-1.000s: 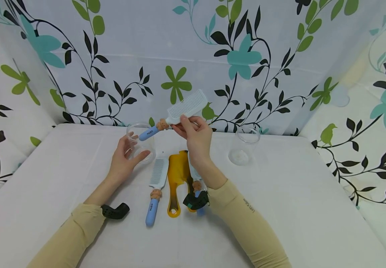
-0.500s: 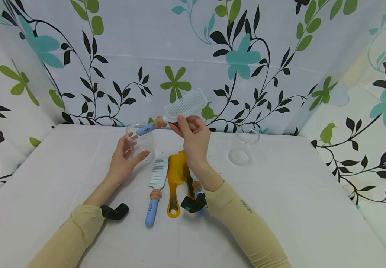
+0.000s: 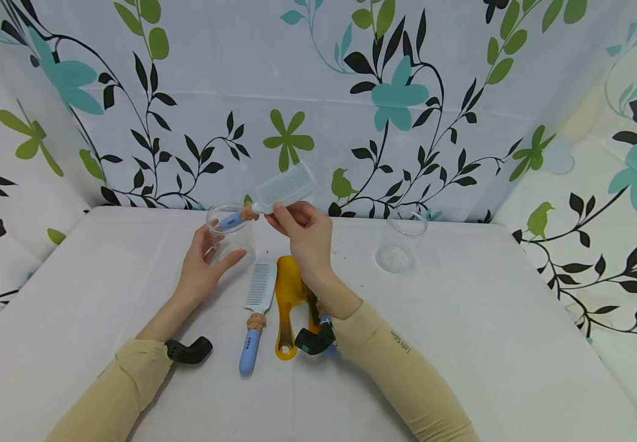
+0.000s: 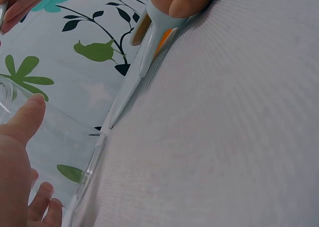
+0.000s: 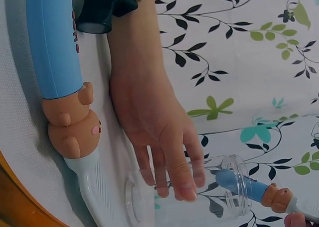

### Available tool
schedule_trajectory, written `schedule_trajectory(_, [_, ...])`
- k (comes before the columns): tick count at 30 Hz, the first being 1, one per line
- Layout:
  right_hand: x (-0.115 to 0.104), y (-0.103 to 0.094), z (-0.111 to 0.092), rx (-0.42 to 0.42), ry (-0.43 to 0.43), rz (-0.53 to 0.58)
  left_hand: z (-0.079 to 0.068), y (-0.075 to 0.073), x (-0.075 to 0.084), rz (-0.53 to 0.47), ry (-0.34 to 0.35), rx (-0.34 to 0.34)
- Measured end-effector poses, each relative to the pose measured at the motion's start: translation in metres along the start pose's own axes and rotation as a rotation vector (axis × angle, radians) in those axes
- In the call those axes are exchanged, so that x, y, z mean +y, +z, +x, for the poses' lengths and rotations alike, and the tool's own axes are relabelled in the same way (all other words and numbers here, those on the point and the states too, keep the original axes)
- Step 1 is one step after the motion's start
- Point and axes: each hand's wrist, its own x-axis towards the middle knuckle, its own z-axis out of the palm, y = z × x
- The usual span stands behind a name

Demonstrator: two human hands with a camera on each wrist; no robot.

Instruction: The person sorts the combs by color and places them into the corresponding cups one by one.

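My right hand [image 3: 308, 239] pinches a pale blue comb [image 3: 285, 187] by its toothed head, teeth side up. Its blue handle, with a brown bear figure at the neck, slants down to the left. The handle's end is inside the mouth of a clear jar [image 3: 245, 242], as the right wrist view also shows. Around that jar, upright at the table's back left, curve the fingers and thumb of my left hand [image 3: 201, 261]. A matching comb [image 3: 261, 285] lies just in front, beside an amber comb [image 3: 285, 288]. My right forearm partly hides more combs there.
Another clear jar [image 3: 398, 255] stands upright at the back right. The white-covered table [image 3: 462, 337] ends at a patterned cloth backdrop [image 3: 213, 73]. Black wrist devices [image 3: 188, 350] sit on both wrists, the right one above the combs.
My right hand has moved left and slightly down with the comb, bringing the handle's end from above the jar into its mouth. The left hand and jar stay in place.
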Motion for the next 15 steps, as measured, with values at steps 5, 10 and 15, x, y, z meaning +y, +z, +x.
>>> schedule_trajectory(5, [0.003,0.001,-0.002,-0.028,0.025,-0.027,0.000,0.000,0.000,-0.013,0.006,0.001])
schedule_trajectory(10, [0.004,0.002,-0.002,-0.056,0.029,-0.033,-0.003,0.000,0.007,-0.022,0.003,-0.002])
schedule_trajectory(15, [0.004,0.003,-0.003,-0.087,0.038,-0.042,-0.008,-0.001,0.025,-0.021,-0.012,-0.009])
